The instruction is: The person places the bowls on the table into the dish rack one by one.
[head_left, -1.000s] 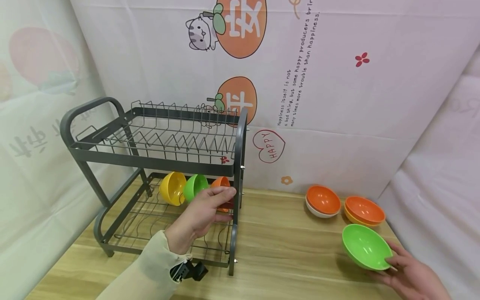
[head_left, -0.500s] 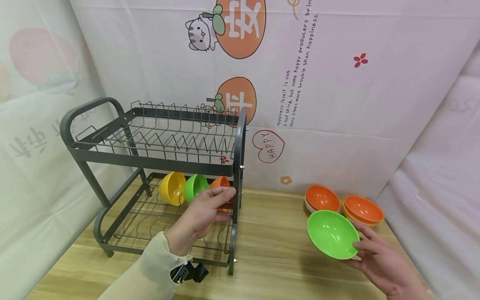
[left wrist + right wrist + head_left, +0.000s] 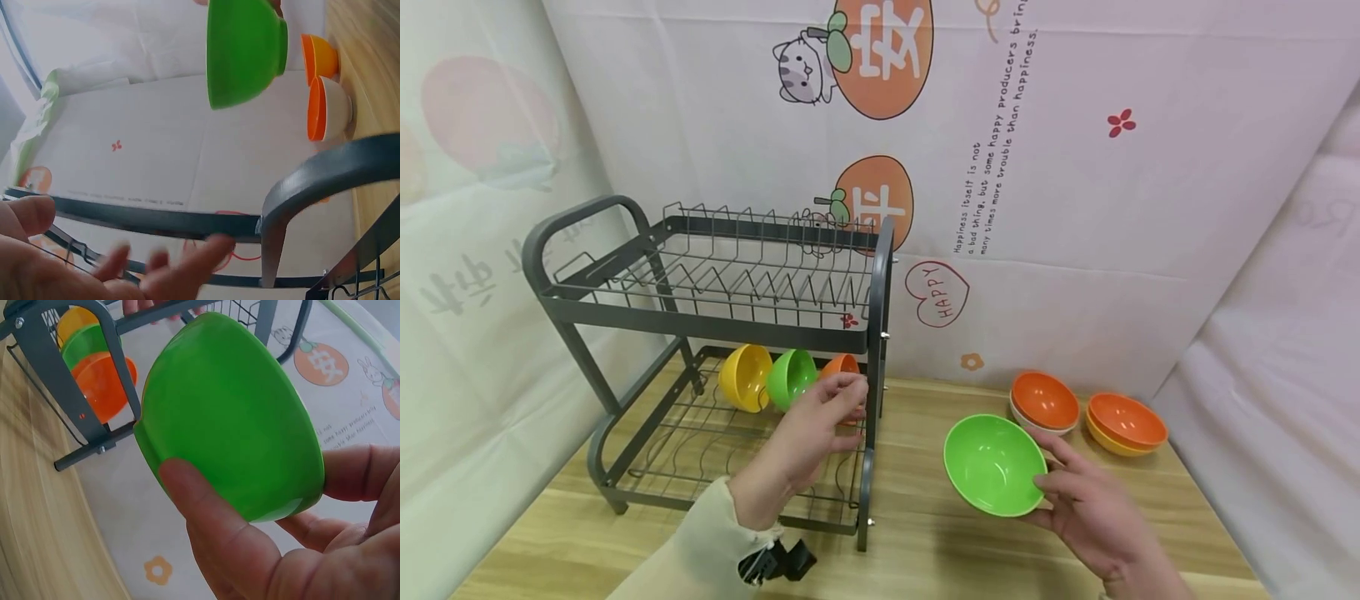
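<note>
My right hand (image 3: 1093,508) grips a green bowl (image 3: 992,462) by its right side, thumb and fingers on the wall. The bowl is held above the table, its inside facing the head camera. In the right wrist view its green outer wall (image 3: 231,419) fills the middle. My left hand (image 3: 801,437) is in front of the right end of a dark two-tier dish rack (image 3: 715,321). Its fingers are loosely bent around nothing and partly blurred in the left wrist view. Behind it on the lower tier stand a yellow bowl (image 3: 745,377), a green one and a partly hidden orange bowl (image 3: 841,363).
On the wooden table (image 3: 940,533) at the back right stand two small stacks: an orange bowl (image 3: 1045,400) on a white one, and an orange bowl (image 3: 1127,419) on a yellow one. A printed cloth (image 3: 1060,192) hangs behind and at both sides.
My right hand has carried the green bowl leftward from the right side of the table toward the rack. My left hand has drawn slightly away from the rack's right post.
</note>
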Motion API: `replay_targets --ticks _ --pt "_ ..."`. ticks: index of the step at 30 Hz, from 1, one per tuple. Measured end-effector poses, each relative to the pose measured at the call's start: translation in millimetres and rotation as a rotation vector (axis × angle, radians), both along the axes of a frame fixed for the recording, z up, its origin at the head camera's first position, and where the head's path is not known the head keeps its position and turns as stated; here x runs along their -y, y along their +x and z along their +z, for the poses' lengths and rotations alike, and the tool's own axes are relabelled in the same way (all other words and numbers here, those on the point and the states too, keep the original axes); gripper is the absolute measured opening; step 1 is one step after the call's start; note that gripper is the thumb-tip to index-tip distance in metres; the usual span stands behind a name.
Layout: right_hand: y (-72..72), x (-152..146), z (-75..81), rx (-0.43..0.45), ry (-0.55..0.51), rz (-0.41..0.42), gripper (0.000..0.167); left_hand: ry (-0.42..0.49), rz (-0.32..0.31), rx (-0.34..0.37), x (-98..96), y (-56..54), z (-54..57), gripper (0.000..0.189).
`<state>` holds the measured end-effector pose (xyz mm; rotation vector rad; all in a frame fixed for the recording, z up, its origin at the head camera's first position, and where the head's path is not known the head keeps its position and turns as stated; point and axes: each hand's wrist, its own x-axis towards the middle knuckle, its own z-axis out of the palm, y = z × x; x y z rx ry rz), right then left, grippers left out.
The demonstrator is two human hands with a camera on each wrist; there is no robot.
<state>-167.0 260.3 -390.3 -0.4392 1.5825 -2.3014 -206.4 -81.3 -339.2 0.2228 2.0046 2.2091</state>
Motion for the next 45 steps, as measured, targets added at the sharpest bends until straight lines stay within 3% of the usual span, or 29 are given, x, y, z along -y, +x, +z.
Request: replay_targets --ticks 4,6,10,12,16,24,27,37,45 --pt "1.6 6.1 0.9 -0.001 0.022 0.002 0.052 0.057 0.030 -0.027 0.7 21.2 -2.1 0.035" --pt "2.8 8.4 2.3 -0.008 0.033 0.007 0.052 0.111 -0.025 -0.009 0.8 31.0 -3.9 0.036" --pt "5.9 14.5 8.1 -0.004 0.059 0.006 0.053 0.223 -0.205 0.101 -2.5 43.2 -9.8 0.044" --pt "7.6 17.8 11.3 -0.003 0.062 0.017 0.053 0.275 -0.273 0.164 -6.7 45.0 -14.0 0.049" --pt "11.3 24.0 15.2 -0.015 0.053 0.050 0.055 0.353 -0.339 0.240 -16.6 44.2 -23.7 0.056" --pt "17.1 36.1 18.9 -0.024 0.077 0.089 0.055 0.478 -0.461 0.277 -27.8 40.7 -36.0 0.061" --pt "18.2 39.7 19.4 -0.027 0.072 0.110 0.054 0.510 -0.475 0.289 -28.7 40.3 -37.8 0.062" --pt "19.4 46.2 19.8 -0.023 0.038 0.128 0.055 0.542 -0.438 0.307 -28.0 38.5 -42.6 0.065" --pt "11.9 54.6 19.8 0.002 0.063 0.113 0.051 0.500 -0.426 0.283 -21.1 38.4 -41.8 0.065"
